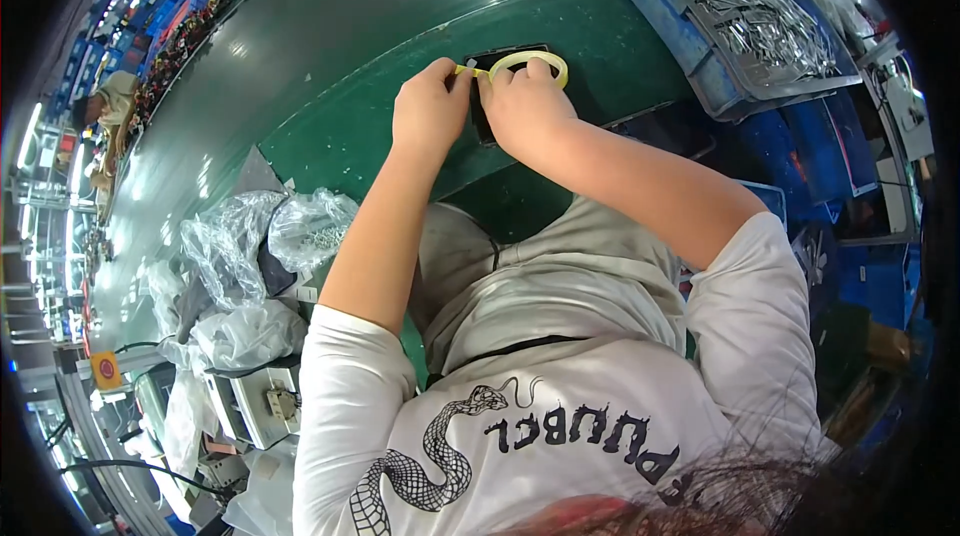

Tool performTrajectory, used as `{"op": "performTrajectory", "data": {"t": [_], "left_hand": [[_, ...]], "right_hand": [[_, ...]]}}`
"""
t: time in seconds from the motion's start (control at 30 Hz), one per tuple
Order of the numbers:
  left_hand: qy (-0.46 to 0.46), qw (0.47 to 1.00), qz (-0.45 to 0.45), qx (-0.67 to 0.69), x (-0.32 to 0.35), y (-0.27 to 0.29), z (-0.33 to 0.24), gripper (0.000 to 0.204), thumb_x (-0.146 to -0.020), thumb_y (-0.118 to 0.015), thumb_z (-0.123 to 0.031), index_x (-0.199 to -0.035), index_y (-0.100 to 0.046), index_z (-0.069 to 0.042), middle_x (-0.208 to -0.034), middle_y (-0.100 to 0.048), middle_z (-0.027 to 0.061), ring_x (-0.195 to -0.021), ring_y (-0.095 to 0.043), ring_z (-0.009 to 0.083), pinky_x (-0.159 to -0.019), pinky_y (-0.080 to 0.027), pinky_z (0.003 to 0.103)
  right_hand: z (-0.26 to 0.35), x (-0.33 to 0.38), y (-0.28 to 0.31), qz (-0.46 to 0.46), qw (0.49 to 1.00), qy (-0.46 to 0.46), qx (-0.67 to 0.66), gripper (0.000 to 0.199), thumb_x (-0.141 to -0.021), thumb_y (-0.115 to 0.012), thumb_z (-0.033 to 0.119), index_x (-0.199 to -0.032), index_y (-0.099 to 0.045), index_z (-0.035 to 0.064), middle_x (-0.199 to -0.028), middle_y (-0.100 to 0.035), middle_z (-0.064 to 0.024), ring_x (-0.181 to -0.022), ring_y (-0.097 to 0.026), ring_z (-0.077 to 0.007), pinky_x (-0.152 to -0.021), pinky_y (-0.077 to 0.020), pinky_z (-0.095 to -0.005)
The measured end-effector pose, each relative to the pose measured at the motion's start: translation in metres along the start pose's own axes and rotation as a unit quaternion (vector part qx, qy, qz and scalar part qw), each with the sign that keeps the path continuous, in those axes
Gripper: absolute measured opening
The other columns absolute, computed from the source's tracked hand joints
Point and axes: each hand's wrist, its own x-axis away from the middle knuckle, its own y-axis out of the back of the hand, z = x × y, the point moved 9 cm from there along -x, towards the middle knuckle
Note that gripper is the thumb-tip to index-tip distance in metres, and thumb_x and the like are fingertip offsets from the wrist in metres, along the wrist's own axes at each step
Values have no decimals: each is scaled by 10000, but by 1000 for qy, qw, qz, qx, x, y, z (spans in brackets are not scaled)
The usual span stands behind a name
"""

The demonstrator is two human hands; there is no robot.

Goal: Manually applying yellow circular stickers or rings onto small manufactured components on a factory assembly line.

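My right hand (528, 108) is closed on a roll of yellow tape (562, 68), its fingers inside and over the ring. To its left my left hand (430, 106) pinches a short yellow strip (466, 70) that runs toward the roll. A small pale piece shows by the left fingertips, too small to name. Beneath both hands lies a dark flat rectangular thing (487, 128) on the green work surface (345, 106); the hands cover much of it.
A blue bin (668, 16) of thin shiny metal parts stands at the far right, with more blue bins (825, 151) below. Clear plastic bags (235, 246) are heaped at left. A grey metallic strip (310, 11) curves along the far side. Another person (115, 101) is at far left.
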Motion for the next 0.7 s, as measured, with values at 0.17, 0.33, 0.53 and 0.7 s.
{"op": "performTrajectory", "data": {"t": [0.17, 0.33, 0.53, 0.7], "left_hand": [[6, 1000, -13, 7, -9, -5, 4, 267, -896, -617, -292, -877, -646, -27, -781, -652, 190, -749, -629, 390, -669, -497, 431], [18, 999, -22, 24, -17, -8, 11, 269, -890, -632, -281, -904, -649, -13, -781, -653, 178, -723, -626, 344, -662, -489, 400], [41, 998, -16, 43, -20, -15, 17, 291, -887, -644, -281, -926, -653, 7, -781, -654, 162, -693, -619, 290, -660, -479, 377], [89, 994, -48, 47, -22, -13, 70, 296, -880, -633, -275, -864, -628, 21, -756, -649, 183, -687, -634, 301, -645, -482, 387]], "right_hand": [[-3, -8, -11, -7, 1000, -13, -11, 432, -903, -516, 190, -1299, -533, 19, -917, -624, -51, -752, -621, -187, -705, -368, -360], [-1, -17, -17, 19, 999, -7, -39, 392, -905, -511, 179, -1260, -543, 15, -915, -632, -47, -752, -628, -184, -706, -370, -358], [0, -20, -21, 9, 997, -27, -70, 326, -897, -523, 179, -1181, -583, 32, -889, -650, -41, -758, -640, -181, -722, -377, -371], [5, -24, -20, 53, 990, 5, -134, 266, -887, -527, 182, -1100, -607, 45, -860, -654, -46, -753, -645, -194, -715, -382, -379]]}}
